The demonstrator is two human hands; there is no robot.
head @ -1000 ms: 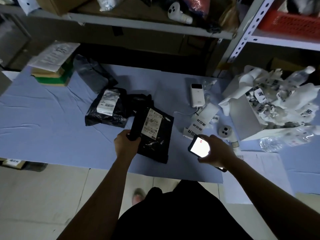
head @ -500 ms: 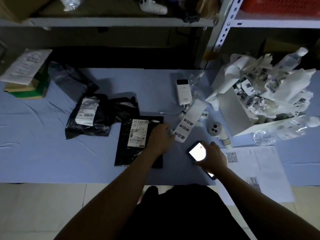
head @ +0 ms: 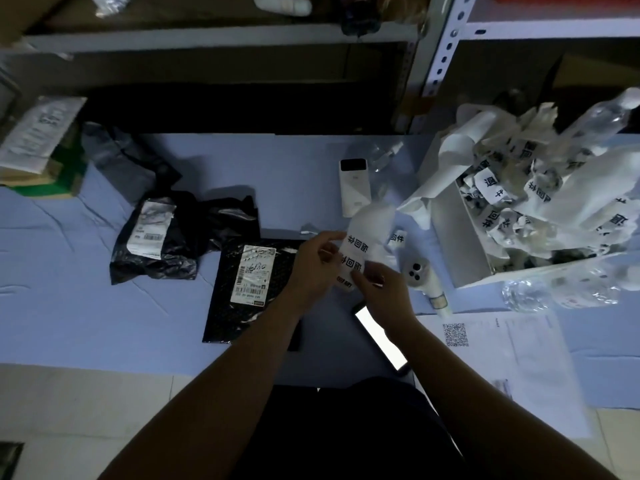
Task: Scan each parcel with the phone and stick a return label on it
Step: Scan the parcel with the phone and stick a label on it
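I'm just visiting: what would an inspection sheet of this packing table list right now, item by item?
Surface: table under a creased blue sheet.
Job's things: flat black parcel and crumpled black parcel, each bearing a shipping label; phone lying lit; label strip in hand.
Clutter: white box of paper scraps, power bank, plastic bottle, printed sheets.
Hands: left hand and right hand both pinch the label strip.
Cables: white cable end near the left hand.
Surroundings: metal shelving behind.

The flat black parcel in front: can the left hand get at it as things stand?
Probably yes. The left hand is at the right edge of the flat black parcel, with nothing between them. It pinches the return label strip together with the right hand, so it is busy.
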